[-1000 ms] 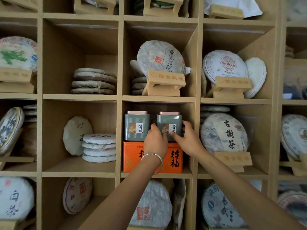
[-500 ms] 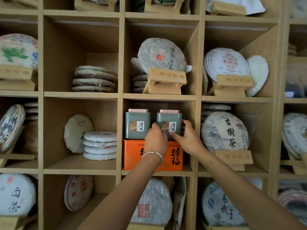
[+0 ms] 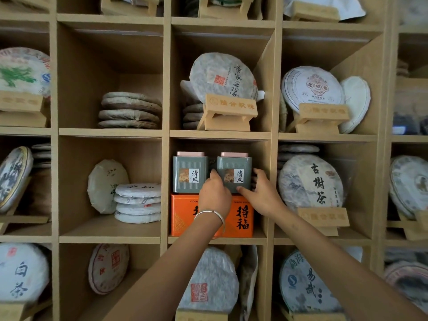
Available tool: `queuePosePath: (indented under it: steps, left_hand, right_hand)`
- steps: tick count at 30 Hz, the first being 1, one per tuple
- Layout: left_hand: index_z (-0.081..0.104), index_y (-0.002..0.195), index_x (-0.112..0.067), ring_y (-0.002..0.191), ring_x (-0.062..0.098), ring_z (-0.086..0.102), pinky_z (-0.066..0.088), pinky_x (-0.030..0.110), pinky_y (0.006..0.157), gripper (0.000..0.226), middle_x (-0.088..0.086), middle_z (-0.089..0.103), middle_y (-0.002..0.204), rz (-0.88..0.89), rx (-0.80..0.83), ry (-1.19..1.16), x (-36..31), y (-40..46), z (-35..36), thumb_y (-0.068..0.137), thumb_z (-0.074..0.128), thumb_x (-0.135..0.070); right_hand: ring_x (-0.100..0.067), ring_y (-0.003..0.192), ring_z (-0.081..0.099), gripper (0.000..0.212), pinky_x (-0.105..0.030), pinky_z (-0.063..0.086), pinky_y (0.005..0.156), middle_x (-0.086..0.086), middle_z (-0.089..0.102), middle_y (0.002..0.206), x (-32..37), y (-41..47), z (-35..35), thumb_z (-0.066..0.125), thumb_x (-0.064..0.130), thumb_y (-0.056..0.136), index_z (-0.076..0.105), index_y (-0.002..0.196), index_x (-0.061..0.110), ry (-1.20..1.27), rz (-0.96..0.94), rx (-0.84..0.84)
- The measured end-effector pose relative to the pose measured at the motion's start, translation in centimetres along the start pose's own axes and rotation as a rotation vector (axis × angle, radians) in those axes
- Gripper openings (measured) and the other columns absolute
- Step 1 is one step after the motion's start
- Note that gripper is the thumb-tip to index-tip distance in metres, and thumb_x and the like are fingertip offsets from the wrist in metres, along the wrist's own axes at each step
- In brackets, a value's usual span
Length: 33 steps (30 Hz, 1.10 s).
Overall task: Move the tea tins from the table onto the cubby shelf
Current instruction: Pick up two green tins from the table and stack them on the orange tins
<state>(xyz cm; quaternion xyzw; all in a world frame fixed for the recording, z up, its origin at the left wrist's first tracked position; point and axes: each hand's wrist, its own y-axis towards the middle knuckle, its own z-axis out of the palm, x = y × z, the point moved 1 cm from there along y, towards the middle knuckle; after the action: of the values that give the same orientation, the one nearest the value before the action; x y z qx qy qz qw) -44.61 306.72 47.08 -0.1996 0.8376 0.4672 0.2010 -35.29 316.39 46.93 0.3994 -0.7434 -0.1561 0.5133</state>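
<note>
Inside the middle cubby of the wooden cubby shelf [image 3: 165, 177], two grey-green tea tins with pink lids stand upright side by side on top of an orange tin [image 3: 243, 218]. Both hands are at the right tea tin [image 3: 234, 171]. The left hand [image 3: 214, 196], with a silver bracelet [image 3: 209, 215] on its wrist, reaches up at the tin's lower left corner, its fingers curled against the tin's left edge in the gap between the two tins. The right hand [image 3: 262, 193] has its thumb lying along the tin's bottom front edge and its fingers bent round the tin's right side, so the tin sits gripped between the two hands. The left tea tin [image 3: 190, 173] stands just beside it, untouched. Neighbouring cubbies hold paper-wrapped round tea cakes: a flat stack [image 3: 129, 110] in the compartment up and to the left, and one cake propped on a wooden stand [image 3: 228, 110] directly above the tins.
</note>
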Motion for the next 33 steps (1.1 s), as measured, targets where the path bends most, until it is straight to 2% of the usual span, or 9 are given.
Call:
queuePosePath:
  steps: [7, 13, 16, 20, 23, 26, 29, 31, 33]
  left_hand:
    - [0.041, 0.133, 0.0, 0.103, 0.031, 0.062, 0.05, 0.033, 0.078, 0.042, 0.019, 0.063, 0.113, -0.004, 0.011, -0.018, 0.0, 0.1, -0.1, 0.091, 0.047, -0.002]
    - [0.03, 0.144, -0.002, 0.107, 0.029, 0.061, 0.049, 0.03, 0.081, 0.057, 0.017, 0.061, 0.118, 0.018, 0.023, -0.047, 0.3, -0.2, -0.5, 0.091, 0.052, -0.011]
    - [0.039, 0.139, -0.007, 0.107, 0.025, 0.061, 0.043, 0.022, 0.076, 0.052, 0.013, 0.06, 0.121, 0.072, -0.028, -0.082, 1.1, -0.9, -1.4, 0.091, 0.055, -0.014]
    - [0.05, 0.128, -0.015, 0.1, 0.012, 0.06, 0.045, 0.015, 0.074, 0.041, 0.003, 0.062, 0.12, 0.161, -0.161, -0.109, 3.1, -1.6, -3.9, 0.089, 0.06, -0.014]
    - [0.054, 0.124, -0.017, 0.11, 0.018, 0.057, 0.044, 0.026, 0.091, 0.038, 0.002, 0.062, 0.12, 0.211, -0.3, -0.073, 5.4, -1.1, -6.6, 0.087, 0.061, -0.013]
    - [0.056, 0.123, -0.013, 0.108, 0.028, 0.054, 0.042, 0.037, 0.092, 0.039, 0.009, 0.063, 0.116, 0.255, -0.357, 0.069, 7.2, 0.2, -9.0, 0.085, 0.063, -0.011]
    - [0.056, 0.125, -0.014, 0.112, 0.027, 0.053, 0.043, 0.039, 0.094, 0.041, 0.008, 0.062, 0.121, 0.364, -0.295, 0.187, 7.6, 1.5, -10.4, 0.085, 0.062, -0.012]
    - [0.054, 0.129, -0.015, 0.118, 0.026, 0.052, 0.04, 0.041, 0.102, 0.044, 0.007, 0.06, 0.128, 0.437, -0.228, 0.247, 7.6, 2.3, -10.7, 0.086, 0.062, -0.013]
    - [0.049, 0.134, -0.018, 0.126, 0.023, 0.048, 0.031, 0.044, 0.111, 0.047, 0.005, 0.056, 0.135, 0.461, -0.151, 0.33, 7.5, 3.0, -10.6, 0.088, 0.06, -0.02]
  right_hand:
    - [-0.025, 0.119, 0.056, 0.066, -0.041, 0.05, 0.096, -0.012, 0.055, 0.135, 0.1, -0.1, 0.1, 0.07, 0.015, 0.086, 0.033, 0.141, 0.009, -0.039, -0.024, 0.006]
    - [-0.026, 0.124, 0.052, 0.074, -0.042, 0.047, 0.1, -0.013, 0.051, 0.138, 0.0, -0.3, 0.1, 0.07, 0.017, 0.085, 0.027, 0.145, 0.007, -0.026, 0.003, 0.003]
    - [-0.026, 0.129, 0.048, 0.079, -0.04, 0.044, 0.104, -0.014, 0.047, 0.142, 0.1, -0.4, 0.0, 0.07, 0.019, 0.086, 0.022, 0.148, 0.006, -0.025, 0.012, 0.009]
    - [-0.026, 0.134, 0.042, 0.081, -0.042, 0.039, 0.109, -0.014, 0.04, 0.148, 0.5, -1.2, -0.4, 0.068, 0.027, 0.088, 0.02, 0.15, 0.007, -0.086, -0.005, -0.042]
    - [-0.022, 0.13, 0.045, 0.074, -0.041, 0.043, 0.106, -0.011, 0.044, 0.144, 1.4, -2.1, -1.3, 0.069, 0.027, 0.087, 0.028, 0.147, 0.009, -0.097, -0.09, -0.206]
    - [-0.021, 0.124, 0.05, 0.064, -0.04, 0.046, 0.101, -0.01, 0.05, 0.136, 3.0, -2.6, -1.6, 0.069, 0.022, 0.086, 0.038, 0.14, 0.009, -0.088, -0.161, -0.34]
    - [-0.014, 0.114, 0.054, 0.054, -0.034, 0.05, 0.094, -0.005, 0.054, 0.128, 4.4, -3.7, -0.2, 0.067, 0.021, 0.087, 0.043, 0.135, 0.012, -0.091, -0.251, -0.315]
    - [-0.01, 0.107, 0.056, 0.048, -0.029, 0.052, 0.089, -0.004, 0.057, 0.124, 5.3, -4.1, 1.5, 0.065, 0.022, 0.089, 0.046, 0.133, 0.014, -0.081, -0.308, -0.25]
    - [-0.012, 0.109, 0.057, 0.047, -0.033, 0.053, 0.091, -0.005, 0.058, 0.125, 6.2, -3.9, 3.4, 0.063, 0.024, 0.091, 0.047, 0.134, 0.013, -0.095, -0.299, -0.184]
